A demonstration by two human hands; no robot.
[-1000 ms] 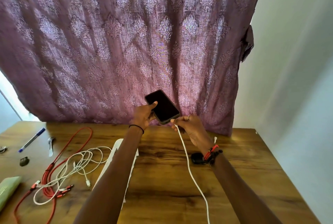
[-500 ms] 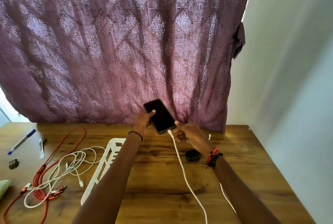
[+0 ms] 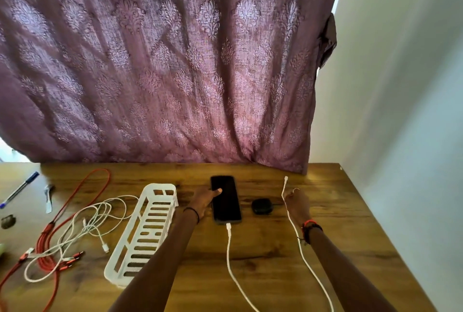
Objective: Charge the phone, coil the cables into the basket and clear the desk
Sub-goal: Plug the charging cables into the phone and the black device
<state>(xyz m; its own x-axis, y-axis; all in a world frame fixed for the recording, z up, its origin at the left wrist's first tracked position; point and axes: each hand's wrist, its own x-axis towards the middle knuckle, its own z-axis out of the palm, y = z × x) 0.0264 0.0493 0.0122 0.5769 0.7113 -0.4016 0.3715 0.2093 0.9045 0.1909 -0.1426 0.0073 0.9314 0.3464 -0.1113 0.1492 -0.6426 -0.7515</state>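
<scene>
The black phone (image 3: 225, 200) lies flat on the wooden desk (image 3: 270, 256), screen up, with a white charging cable (image 3: 229, 254) plugged into its near end. My left hand (image 3: 204, 200) rests at the phone's left edge, thumb on the screen. My right hand (image 3: 295, 202) pinches a second white cable (image 3: 304, 259) near its free plug, which sticks up beyond the fingers. The white slotted basket (image 3: 144, 231) lies left of my left arm. A tangle of white cable (image 3: 85, 226) and a red cable (image 3: 72, 196) lie further left.
A small black round case (image 3: 261, 206) sits between the phone and my right hand. A blue pen (image 3: 20, 188), a small white clip (image 3: 48, 197) and a dark pebble-like item (image 3: 8, 221) lie at the far left. A purple curtain (image 3: 160, 66) hangs behind the desk, a white wall to the right.
The phone went from being held up in front of the curtain down onto the desk, plugged in. My right hand left the phone's plug and now holds a second white cable further right.
</scene>
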